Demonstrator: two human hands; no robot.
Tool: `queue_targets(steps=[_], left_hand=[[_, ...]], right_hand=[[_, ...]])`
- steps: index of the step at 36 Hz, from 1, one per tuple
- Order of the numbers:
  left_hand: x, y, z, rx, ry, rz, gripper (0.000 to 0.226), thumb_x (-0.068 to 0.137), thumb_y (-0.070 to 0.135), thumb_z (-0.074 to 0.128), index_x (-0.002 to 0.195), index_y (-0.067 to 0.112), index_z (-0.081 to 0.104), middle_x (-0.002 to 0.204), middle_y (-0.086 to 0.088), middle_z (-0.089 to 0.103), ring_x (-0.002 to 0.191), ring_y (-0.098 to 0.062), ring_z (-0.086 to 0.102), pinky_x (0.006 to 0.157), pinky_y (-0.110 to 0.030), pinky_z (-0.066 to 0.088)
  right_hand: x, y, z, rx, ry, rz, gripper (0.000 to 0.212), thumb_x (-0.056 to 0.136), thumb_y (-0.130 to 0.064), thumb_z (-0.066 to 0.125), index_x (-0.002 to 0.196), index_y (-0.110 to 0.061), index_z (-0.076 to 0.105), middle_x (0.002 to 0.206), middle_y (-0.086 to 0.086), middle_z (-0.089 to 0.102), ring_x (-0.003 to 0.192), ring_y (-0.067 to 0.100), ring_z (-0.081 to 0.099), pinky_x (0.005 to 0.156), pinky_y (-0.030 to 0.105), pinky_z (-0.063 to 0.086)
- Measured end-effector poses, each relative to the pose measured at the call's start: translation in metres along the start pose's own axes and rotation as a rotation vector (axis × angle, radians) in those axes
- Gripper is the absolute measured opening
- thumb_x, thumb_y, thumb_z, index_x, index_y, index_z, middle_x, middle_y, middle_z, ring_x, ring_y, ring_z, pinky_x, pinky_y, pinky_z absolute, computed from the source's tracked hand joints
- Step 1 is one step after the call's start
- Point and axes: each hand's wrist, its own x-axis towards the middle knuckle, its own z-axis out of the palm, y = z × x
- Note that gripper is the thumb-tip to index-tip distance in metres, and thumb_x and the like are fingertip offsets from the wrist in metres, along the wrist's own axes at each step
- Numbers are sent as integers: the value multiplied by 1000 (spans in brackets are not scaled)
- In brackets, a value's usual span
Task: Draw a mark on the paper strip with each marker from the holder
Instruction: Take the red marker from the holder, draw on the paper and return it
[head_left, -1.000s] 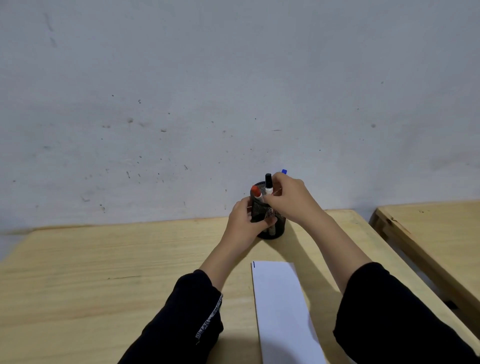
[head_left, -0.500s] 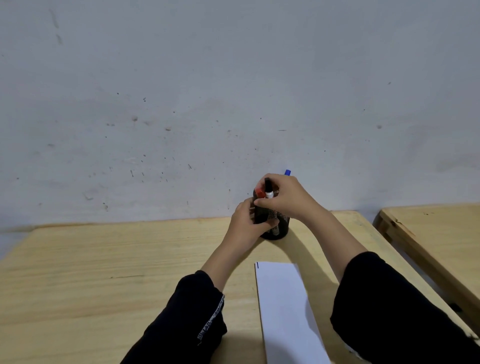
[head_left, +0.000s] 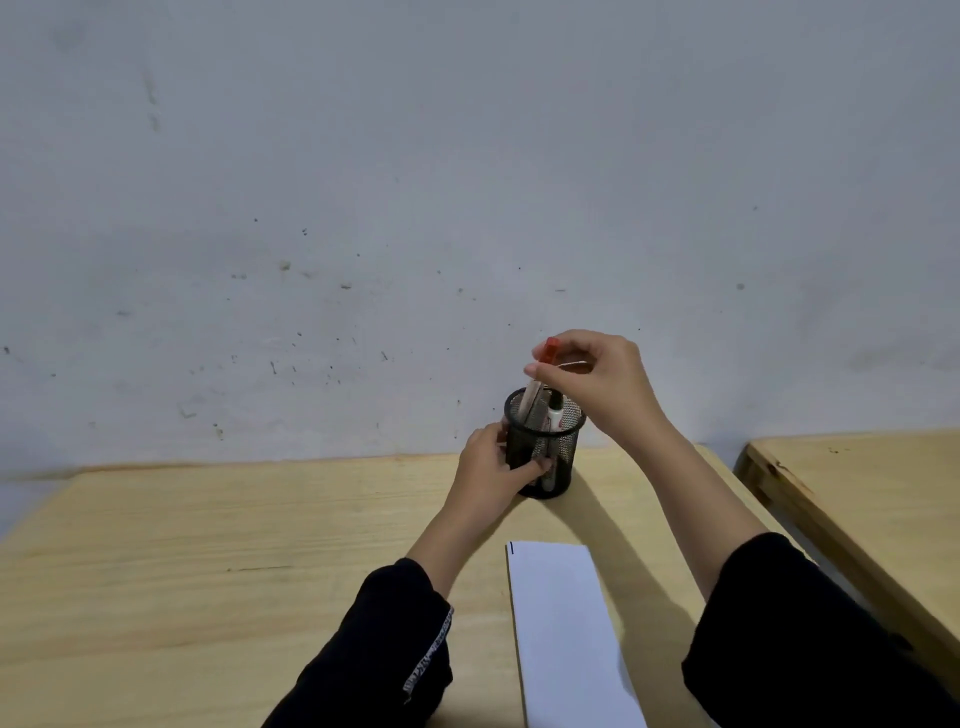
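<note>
Right hand (head_left: 602, 382) pinching red-capped marker (head_left: 540, 379) above holder (head_left: 545, 447)

Head view; forward-down over table (head_left: 208, 545)

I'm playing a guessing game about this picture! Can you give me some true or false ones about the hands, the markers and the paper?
1. The right hand is lifting a red-capped marker out of the holder. True.
2. The left hand rests flat on the paper strip. False: it grips the holder's side.
3. The holder is lying on its side. False: it stands upright.
4. A black-capped marker is in the holder. True.
5. The paper strip has a small dark mark at its far left corner. True.
</note>
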Motion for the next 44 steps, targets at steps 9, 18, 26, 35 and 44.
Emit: queue_targets(steps=[9, 18, 26, 35, 44], left_hand=[[-17, 17, -10, -180, 16, -150, 21, 82, 8, 68, 99, 8, 57, 92, -5, 63, 81, -13, 59, 60, -12, 44], [-54, 79, -52, -231, 99, 85, 11, 86, 12, 64, 97, 15, 65, 95, -3, 67, 93, -16, 61, 88, -24, 49], [-115, 141, -77, -151, 59, 333, 12, 86, 18, 66, 98, 15, 68, 92, 8, 69, 86, -1, 63, 80, -13, 50], [-148, 145, -83, 197, -127, 447, 19, 84, 16, 68, 102, 16, 71, 97, 1, 66, 91, -6, 63, 87, -17, 48], [-152, 147, -87, 301, -41, 549, 13, 86, 15, 63, 95, 17, 72, 91, 1, 65, 81, 2, 59, 78, -11, 45]], right_hand=[[-28, -50, -18, 92, 223, -252, 12, 76, -12, 76, 85, -16, 69, 86, -7, 70, 84, 12, 68, 81, 25, 55], [-78, -66, -28, 24, 218, -275, 12, 75, -11, 77, 84, -14, 70, 83, -6, 71, 79, 11, 68, 79, 24, 55], [-126, -62, -18, -85, 70, -160, 12, 75, -12, 76, 87, -11, 74, 79, 1, 71, 69, -3, 63, 69, 7, 47], [-147, -68, -14, -232, -60, -167, 15, 78, -20, 73, 90, -11, 75, 79, 3, 73, 73, 4, 62, 68, 14, 48], [-152, -73, -17, -147, -52, -109, 12, 75, -24, 75, 84, -18, 72, 81, -2, 72, 74, 1, 62, 65, 6, 43]])
